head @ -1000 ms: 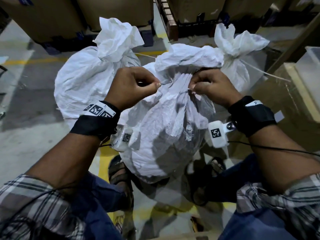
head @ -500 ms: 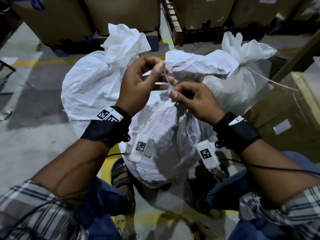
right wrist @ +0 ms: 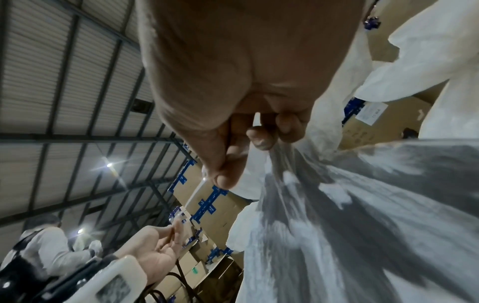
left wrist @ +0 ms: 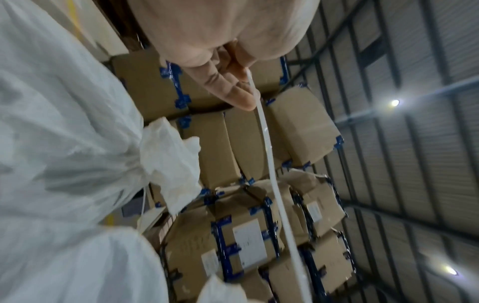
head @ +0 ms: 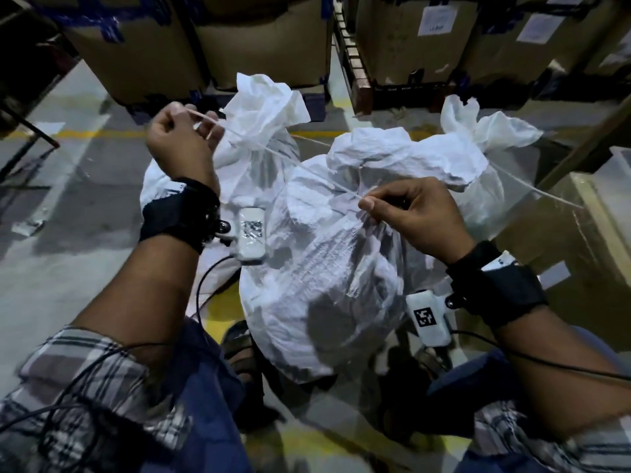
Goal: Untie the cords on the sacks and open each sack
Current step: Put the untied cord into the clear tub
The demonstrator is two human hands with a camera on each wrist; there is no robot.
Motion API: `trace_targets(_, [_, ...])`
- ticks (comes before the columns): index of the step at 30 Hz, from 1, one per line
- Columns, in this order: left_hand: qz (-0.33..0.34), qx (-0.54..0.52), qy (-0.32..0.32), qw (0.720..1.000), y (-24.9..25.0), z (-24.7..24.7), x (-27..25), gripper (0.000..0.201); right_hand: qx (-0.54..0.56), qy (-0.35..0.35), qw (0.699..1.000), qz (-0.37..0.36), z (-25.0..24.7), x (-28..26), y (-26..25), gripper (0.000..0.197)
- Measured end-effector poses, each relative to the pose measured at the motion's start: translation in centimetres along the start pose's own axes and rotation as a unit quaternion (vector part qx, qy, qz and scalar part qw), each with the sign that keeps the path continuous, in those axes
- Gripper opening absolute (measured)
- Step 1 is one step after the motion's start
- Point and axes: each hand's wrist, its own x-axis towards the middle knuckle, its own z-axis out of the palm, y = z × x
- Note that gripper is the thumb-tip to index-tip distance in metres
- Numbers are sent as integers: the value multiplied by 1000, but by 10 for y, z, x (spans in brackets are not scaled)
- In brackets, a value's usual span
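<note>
The cord (head: pixel 273 153) runs taut off the neck of the nearest sack (head: pixel 327 268), which sits on the floor between the person's feet. Left hand (head: pixel 181 138) has it clamped in curled fingers, pulled up and away; right hand (head: pixel 409 213) pinches the other end by the knot. Two more tied sacks behind. My worry: a hard yank could just jam the knot tighter, or tip the sack.

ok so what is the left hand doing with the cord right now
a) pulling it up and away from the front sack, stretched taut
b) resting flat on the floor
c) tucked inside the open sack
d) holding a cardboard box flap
a: the left hand pinches the cord, which runs in a straight line to the front sack neck, where the right hand holds it.
</note>
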Motion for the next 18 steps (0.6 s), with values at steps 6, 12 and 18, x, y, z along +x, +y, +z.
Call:
trace_targets(6, [39,19,-55,998,29,12,-9,10,-63,52,996,-37,-11,-9,-29,13])
trace_targets(12, [-45,43,-220,974,26,90,-71,8,-182,150,972,1,-89,-17,-46,12])
trace_targets(18, [-49,146,-356,922,-7,204,-163,5,-245,253,930,103,-189,-67,-17,20])
